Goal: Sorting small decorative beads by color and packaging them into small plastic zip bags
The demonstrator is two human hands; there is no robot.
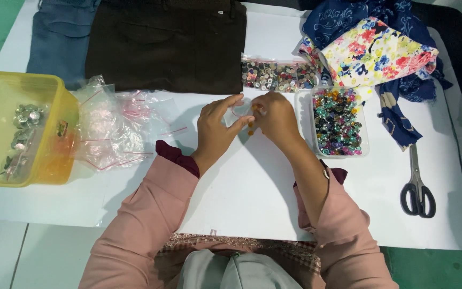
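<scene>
My left hand [216,128] and my right hand [275,116] meet over the white table [252,187], both pinching a small clear zip bag [240,109] with a red seal line. Small orange beads [251,128] show at my right fingertips and just below them. Close by on the right stands a clear tub of colourful gems [338,122]. A clear bag of mixed buttons [279,75] lies just beyond my hands.
A yellow box [54,107] holding metal buttons sits at the left, beside a pile of empty zip bags [116,126]. Brown trousers [167,43] and blue jeans [60,37] lie at the back. Floral and blue fabric [375,53] is back right, with scissors [417,187] below it.
</scene>
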